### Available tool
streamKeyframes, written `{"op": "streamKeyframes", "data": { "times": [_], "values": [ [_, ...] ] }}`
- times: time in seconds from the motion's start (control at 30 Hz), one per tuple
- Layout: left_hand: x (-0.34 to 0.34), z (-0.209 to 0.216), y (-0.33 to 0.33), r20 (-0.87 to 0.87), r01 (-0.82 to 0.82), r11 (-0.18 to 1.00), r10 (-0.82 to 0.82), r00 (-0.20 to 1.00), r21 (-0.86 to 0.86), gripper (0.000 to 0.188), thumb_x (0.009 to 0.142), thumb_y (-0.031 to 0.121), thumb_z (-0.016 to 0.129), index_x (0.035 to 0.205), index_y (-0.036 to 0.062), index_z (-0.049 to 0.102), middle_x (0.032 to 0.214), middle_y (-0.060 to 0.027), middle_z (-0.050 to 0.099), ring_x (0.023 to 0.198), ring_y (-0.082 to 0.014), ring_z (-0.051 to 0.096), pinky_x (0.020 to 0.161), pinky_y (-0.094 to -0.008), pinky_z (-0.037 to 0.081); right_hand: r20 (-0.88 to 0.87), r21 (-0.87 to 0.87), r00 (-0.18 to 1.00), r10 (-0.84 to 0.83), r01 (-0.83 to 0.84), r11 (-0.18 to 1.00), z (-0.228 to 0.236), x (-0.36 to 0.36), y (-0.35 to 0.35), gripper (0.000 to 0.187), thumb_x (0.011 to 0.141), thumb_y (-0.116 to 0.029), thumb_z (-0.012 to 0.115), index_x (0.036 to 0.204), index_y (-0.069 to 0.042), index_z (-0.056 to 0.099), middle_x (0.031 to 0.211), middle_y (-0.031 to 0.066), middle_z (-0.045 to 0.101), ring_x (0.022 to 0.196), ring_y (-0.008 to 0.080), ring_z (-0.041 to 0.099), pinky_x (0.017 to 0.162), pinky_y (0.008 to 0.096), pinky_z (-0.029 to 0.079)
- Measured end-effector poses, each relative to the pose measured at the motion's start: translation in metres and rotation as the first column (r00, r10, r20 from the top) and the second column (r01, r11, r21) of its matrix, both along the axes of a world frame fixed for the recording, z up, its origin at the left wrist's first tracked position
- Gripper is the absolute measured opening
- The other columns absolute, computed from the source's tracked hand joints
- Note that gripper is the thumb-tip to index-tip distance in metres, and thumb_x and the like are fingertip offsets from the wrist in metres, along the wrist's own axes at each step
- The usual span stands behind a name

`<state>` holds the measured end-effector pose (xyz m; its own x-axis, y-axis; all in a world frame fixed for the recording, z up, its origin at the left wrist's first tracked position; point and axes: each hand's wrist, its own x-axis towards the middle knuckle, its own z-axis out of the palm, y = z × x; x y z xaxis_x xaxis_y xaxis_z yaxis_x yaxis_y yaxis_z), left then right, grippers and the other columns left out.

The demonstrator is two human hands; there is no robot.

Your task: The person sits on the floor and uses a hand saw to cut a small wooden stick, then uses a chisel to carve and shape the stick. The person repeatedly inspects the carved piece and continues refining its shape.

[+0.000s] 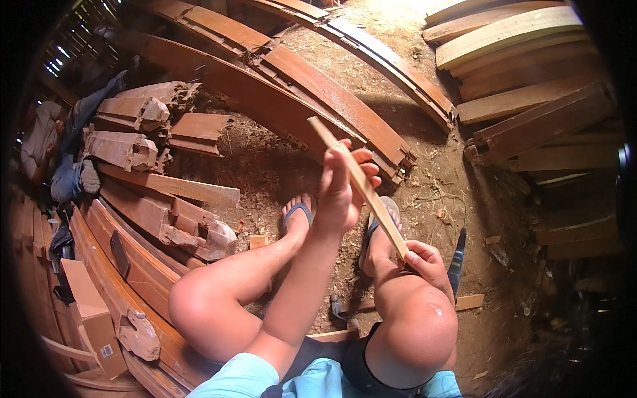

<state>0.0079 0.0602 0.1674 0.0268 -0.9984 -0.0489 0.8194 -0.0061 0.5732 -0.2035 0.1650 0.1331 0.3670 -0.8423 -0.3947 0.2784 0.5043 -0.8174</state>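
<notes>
A thin, pale wooden strip (371,196) slants in front of me, its far end up and to the left and its near end over my right knee. My left hand (342,192) is raised and closed around the strip's upper half, the thumb lying along one side and the fingers on the other. At the lower end, my right hand (424,264) pinches the strip between thumb and fingers, just above the knee. A dark, tapered blade (456,260) shows beside the right hand, with its lower part hidden behind my leg.
Long brown boards (265,96) lie across the ground ahead. Stacked beams (511,40) stand at the right, and rough-ended timbers (123,149) at the left. A cardboard box (89,315) and a dark phone-like slab (120,253) are left of me. Another person's jeans (83,126) show at far left.
</notes>
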Motion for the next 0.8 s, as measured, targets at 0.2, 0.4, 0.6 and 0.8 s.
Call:
{"op": "streamKeyframes", "data": {
  "times": [0.2,0.4,0.6,0.8],
  "values": [
    [-0.043,-0.012,0.015,0.108,-0.012,0.999,0.008,0.994,0.04,0.039,0.093,0.032,0.056,0.12,0.0092,0.04,0.106,-0.0083,0.056,0.094,-0.0186,0.061,0.081,-0.0327,0.053,0.029,0.013,0.987,-0.161,0.161,0.987,-0.012,0.0,0.004,0.029,0.09,-0.009,0.059,0.115,0.005,0.056,0.093,0.0058,0.063,0.08,0.0094,0.059,0.073,0.0234,0.048],
    [-0.041,-0.008,0.018,0.048,0.122,0.992,-0.12,0.992,-0.022,0.027,0.097,0.027,0.05,0.116,0.009,0.048,0.108,-0.0082,0.058,0.093,-0.0189,0.063,0.08,-0.0342,0.054,-0.086,-0.057,0.986,-0.141,0.137,0.989,-0.014,-0.003,0.002,0.029,0.09,-0.01,0.058,0.116,0.004,0.056,0.093,0.0052,0.063,0.08,0.0092,0.058,0.074,0.0245,0.048],
    [-0.052,0.004,0.027,0.199,0.051,0.999,-0.051,0.979,0.006,0.028,0.095,0.03,0.054,0.111,0.0076,0.052,0.098,-0.0077,0.061,0.086,-0.0168,0.065,0.073,-0.0315,0.056,-0.139,-0.1,0.983,-0.117,0.104,0.99,-0.017,-0.005,0.001,0.028,0.089,-0.01,0.059,0.114,0.003,0.057,0.091,0.0039,0.062,0.079,0.0083,0.056,0.072,0.0239,0.047],
    [-0.049,0.0,0.024,0.287,0.147,0.989,-0.137,0.948,-0.014,0.027,0.092,0.025,0.058,0.109,0.0035,0.055,0.081,-0.0041,0.061,0.071,-0.0133,0.063,0.063,-0.029,0.057,-0.162,-0.065,0.986,-0.043,0.033,0.997,-0.008,-0.01,0.003,0.029,0.089,-0.01,0.059,0.117,0.0,0.057,0.099,0.0038,0.06,0.087,0.0083,0.055,0.078,0.0246,0.045]
  ]
}}
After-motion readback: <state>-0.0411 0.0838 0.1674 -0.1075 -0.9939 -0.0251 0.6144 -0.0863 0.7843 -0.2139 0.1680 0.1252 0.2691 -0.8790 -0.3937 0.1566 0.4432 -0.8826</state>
